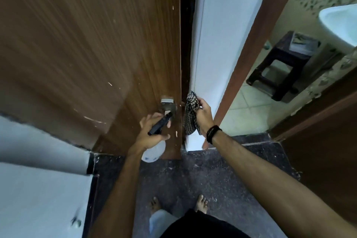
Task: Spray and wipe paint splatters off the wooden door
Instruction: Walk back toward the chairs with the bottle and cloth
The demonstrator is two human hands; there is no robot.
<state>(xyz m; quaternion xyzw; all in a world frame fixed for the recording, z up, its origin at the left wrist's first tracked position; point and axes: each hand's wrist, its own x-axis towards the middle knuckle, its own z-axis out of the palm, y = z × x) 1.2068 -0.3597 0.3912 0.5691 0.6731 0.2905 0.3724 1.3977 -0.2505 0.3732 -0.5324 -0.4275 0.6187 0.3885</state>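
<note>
1. Brown wood-grain laminate covers the tall wooden door (92,40), which fills the left and middle of the view; small white paint splatters (94,119) dot its face, with more along its right edge.
2. A grey metal lock plate (167,102) sits on the door near that edge, just above the left hand.
3. The left hand (152,131) has its fingers curled round the black trigger head of a white plastic spray bottle (154,151); the nozzle points at the door just beside the lock plate, and the bottle's round body hangs below the wrist.
4. The right hand (202,116) grips a bunched black-and-white checked cloth (190,114) close to the door's edge; the cloth hangs down from the fist. I cannot tell whether it touches the wood.
5. A black cord bracelet (212,132) circles the right wrist.
6. Bare feet stand on a dark speckled stone floor (202,176).
7. To the right, past a white wall section (222,44), a doorway shows a dark plastic stool (280,67) on pale tiles and a white washbasin (340,25).
</note>
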